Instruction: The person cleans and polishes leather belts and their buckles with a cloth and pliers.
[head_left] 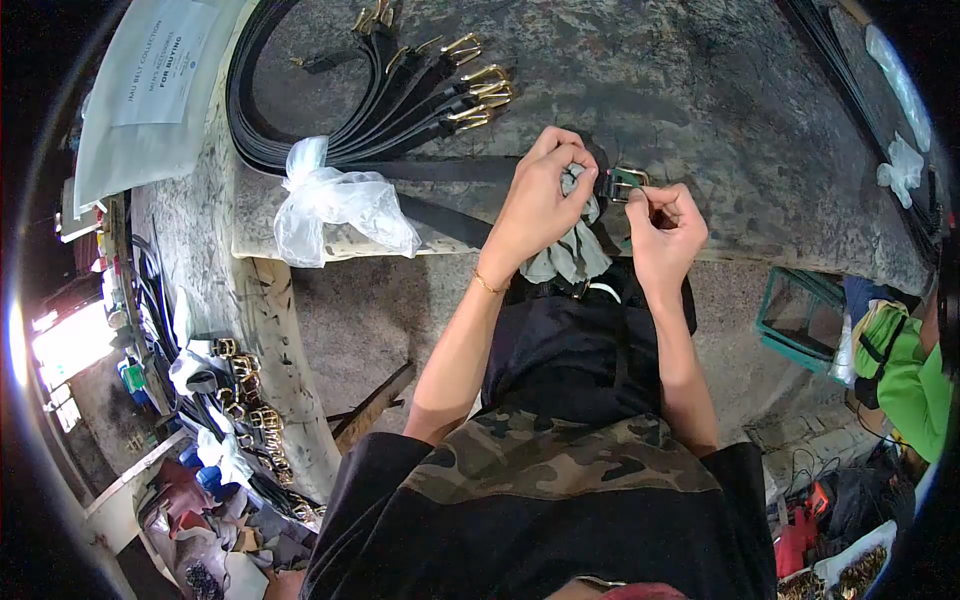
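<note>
A black belt (450, 170) lies across the near part of the table, its gold-rimmed buckle (626, 184) between my two hands. My left hand (548, 195) is closed, pinching a crumpled pale grey cloth (568, 255) next to the buckle end. The cloth hangs over the table edge. My right hand (668, 232) is closed at the buckle's near side, thumb and fingertips pinching it. Whether the left fingers also grip the strap is hidden. To the left, a looped bundle of black belts (350, 130) with gold buckles is tied with white plastic wrap (335, 210).
A printed clear plastic bag (155, 100) lies at the table's far left. More black straps (850, 90) run along the right edge. Belts with gold buckles (255, 410) hang at the lower left. A green crate (800, 315) and bright green fabric (905, 370) are at the right.
</note>
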